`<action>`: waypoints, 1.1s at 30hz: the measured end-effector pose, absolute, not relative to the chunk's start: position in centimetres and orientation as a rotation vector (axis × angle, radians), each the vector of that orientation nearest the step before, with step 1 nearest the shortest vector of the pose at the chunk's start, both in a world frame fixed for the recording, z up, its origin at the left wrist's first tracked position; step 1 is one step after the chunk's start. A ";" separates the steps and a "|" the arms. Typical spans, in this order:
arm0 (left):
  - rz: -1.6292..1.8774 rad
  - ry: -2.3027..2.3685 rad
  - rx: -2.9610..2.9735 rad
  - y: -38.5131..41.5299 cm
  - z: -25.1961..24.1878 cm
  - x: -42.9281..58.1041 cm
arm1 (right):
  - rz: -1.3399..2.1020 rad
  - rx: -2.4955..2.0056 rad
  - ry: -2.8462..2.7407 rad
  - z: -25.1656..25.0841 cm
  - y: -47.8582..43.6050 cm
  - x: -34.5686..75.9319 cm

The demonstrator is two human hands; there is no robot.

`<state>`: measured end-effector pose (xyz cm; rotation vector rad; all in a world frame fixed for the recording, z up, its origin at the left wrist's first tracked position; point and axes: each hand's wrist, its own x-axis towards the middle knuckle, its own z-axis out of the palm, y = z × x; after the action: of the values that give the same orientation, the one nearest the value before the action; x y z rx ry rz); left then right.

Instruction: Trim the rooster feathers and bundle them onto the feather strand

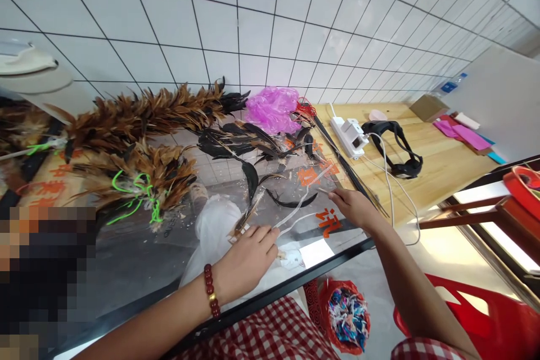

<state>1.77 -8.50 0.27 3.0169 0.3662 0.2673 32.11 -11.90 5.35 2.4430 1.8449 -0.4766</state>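
Note:
My left hand, a bead bracelet at its wrist, lies low over the glass table top with its fingers curled down. A small bundle of feathers comes out from under those fingers, and a white strip runs from beside them toward the upper right. What the fingertips press on is partly hidden. My right hand is closed in a pinch on a thin light stick, near the table's right side. Dark loose feathers lie just beyond both hands. A white plastic bag touches the left hand's side.
Brown feather bundles, one tied with green string, line the left. A purple bag is at the back. A power strip, black strap and cable lie right. Below stand a red-lined bin and red stool.

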 end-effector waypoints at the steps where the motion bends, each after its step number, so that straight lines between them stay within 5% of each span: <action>1: 0.269 0.364 3.017 -8.5 0.3 1.8 | -0.471 2.408 1.864 5.2 -11.5 31.9; 33: 0.276 0.347 2.953 -8.4 0.3 1.9 | -0.348 2.240 1.813 5.7 -7.0 26.9</action>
<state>1.91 -8.42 0.28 2.9530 0.3466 0.2765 26.87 -6.98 5.70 2.2400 1.8133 -0.3476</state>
